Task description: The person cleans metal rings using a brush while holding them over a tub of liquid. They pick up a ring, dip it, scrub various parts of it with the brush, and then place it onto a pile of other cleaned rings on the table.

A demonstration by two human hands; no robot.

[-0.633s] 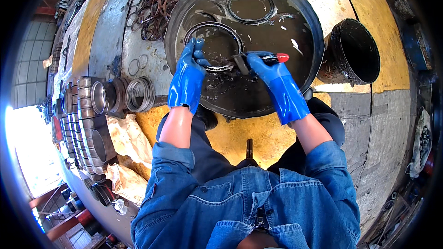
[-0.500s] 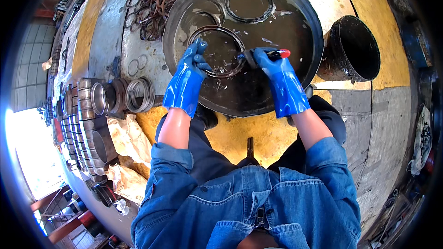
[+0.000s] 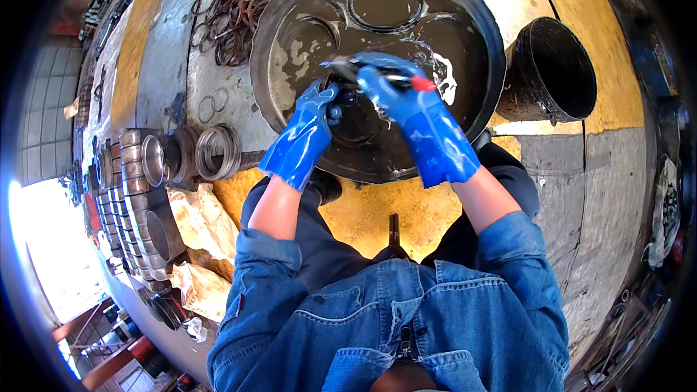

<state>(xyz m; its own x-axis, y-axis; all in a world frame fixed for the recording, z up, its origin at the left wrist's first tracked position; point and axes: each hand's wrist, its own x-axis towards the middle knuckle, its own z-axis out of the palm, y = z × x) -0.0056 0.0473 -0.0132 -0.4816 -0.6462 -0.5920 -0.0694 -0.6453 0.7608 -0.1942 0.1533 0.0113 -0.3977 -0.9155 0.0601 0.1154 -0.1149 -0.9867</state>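
Observation:
A wide dark metal basin of murky liquid sits before me, with both my hands over it. My left hand, in a blue rubber glove, is closed on a metal ring, which is mostly hidden behind the gloves and blurred. My right hand, gloved alike, grips a brush by its dark handle with a red end. The brush head, smeared by motion, is close to the left fingers. Another ring lies in the liquid at the far side, and part of a further ring shows to its left.
Rusty rings lie heaped left of the basin. On the right stands a dark, grimy bucket. Thin shiny rings, metal cylinders and brown paper are at my left.
My right hand has moved left with the brush, close to my left hand. The ring, plainly seen before, is now mostly hidden. Ripples and a bright reflection show on the liquid.

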